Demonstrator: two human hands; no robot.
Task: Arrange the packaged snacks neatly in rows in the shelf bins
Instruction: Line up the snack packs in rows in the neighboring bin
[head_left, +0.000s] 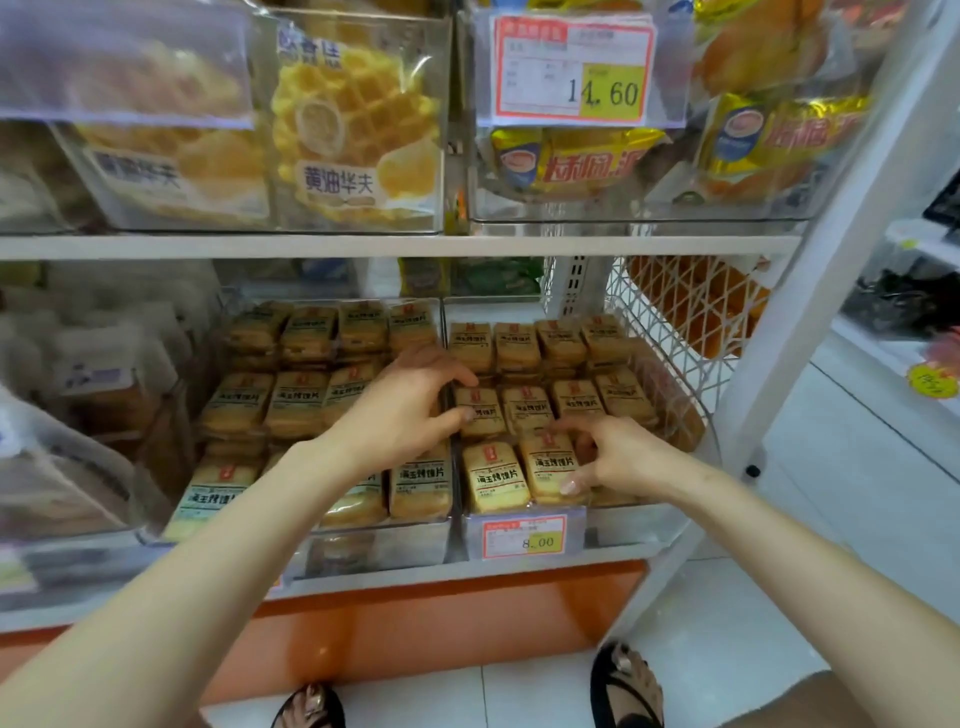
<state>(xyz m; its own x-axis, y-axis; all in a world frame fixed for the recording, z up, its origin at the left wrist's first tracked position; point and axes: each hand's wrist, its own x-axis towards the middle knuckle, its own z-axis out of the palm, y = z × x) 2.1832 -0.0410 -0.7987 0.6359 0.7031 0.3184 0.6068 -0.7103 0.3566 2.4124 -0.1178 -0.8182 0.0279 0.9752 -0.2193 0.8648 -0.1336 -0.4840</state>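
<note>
Two clear bins sit side by side on the low shelf, and both hold little packs of toasted bread slices in rows. The left bin (405, 545) has rows of packs from far to near. The right bin (618, 522) has four packs in the far row, four in the middle row and two in the near row, on its left side.

The left hand (410, 410) reaches over the wall between the bins. Its fingers curl over the top of the middle-row pack (480, 418), the one farthest left in that row, and the thumb presses on its front, so the hand pinches it.

The right hand (618, 457) grips the near-row pack (548, 465), with a finger on its far edge and the thumb on its near corner. Another pack (488, 475) lies just beside it on the left, touching it.

A price tag (522, 538) reading 8.00 sticks on the front of the right bin. On the shelf above are waffle packs (353, 130), yellow snack bags (576, 161) and a big price tag (571, 73) reading 14.60. A white wire mesh (670, 332) stands at the right of the shelf. Down low, two feet in black sandals (628, 686) stand on a white tile floor (727, 623).
</note>
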